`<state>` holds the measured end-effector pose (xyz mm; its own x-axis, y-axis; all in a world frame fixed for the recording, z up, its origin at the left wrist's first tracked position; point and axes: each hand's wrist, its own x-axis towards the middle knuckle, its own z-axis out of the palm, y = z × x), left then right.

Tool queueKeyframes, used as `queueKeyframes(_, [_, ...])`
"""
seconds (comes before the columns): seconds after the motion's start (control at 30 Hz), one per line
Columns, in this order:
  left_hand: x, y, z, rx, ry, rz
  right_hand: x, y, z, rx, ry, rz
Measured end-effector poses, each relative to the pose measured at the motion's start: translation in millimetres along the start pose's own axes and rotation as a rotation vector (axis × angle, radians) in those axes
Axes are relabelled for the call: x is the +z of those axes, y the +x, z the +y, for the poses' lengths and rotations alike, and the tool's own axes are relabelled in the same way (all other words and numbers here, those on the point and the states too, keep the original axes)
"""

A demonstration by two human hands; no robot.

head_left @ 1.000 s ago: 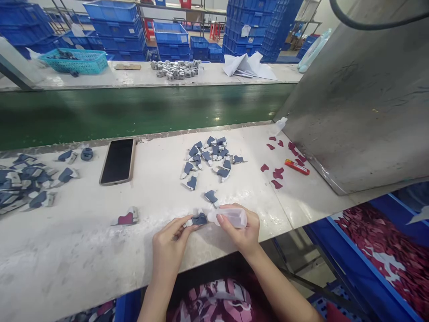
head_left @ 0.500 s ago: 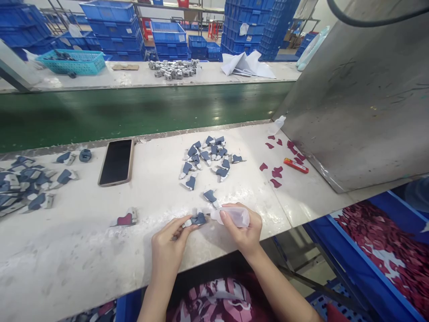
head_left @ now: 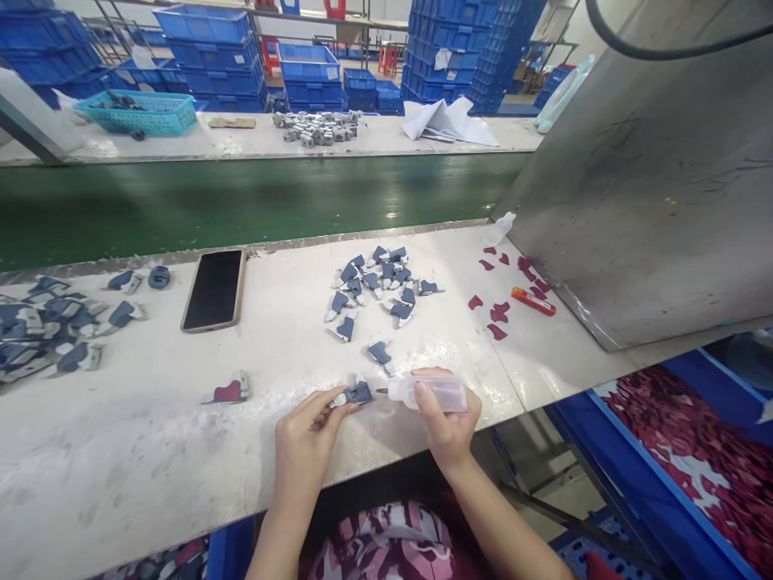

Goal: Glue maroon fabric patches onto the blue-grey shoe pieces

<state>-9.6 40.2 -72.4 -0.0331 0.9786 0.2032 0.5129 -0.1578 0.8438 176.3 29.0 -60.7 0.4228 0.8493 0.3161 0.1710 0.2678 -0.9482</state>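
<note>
Translucent bottle (head_left: 447,392); blue-and-white piece (head_left: 361,393)

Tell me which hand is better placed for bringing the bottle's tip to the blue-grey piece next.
Right, most likely: the right hand grips the translucent bottle, and its tip points toward the blue-grey piece. The left hand is occupied holding that piece.

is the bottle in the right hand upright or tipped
Tipped: the bottle lies sideways in the right hand, its nozzle pointing toward the left hand.
</note>
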Motion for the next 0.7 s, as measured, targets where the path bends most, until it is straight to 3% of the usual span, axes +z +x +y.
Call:
queueKeyframes(0.4, [1.1, 1.0, 0.1, 0.013, -0.021, -0.009, 14.7, -0.1, 0.9, 0.071, -0.066, -0.117])
queueKeyframes(0.7, [-0.8, 0.9, 1.4, 0.000, -0.017, -0.018, 15.2, 2.0, -4.6, 0.010, -0.112, -0.140])
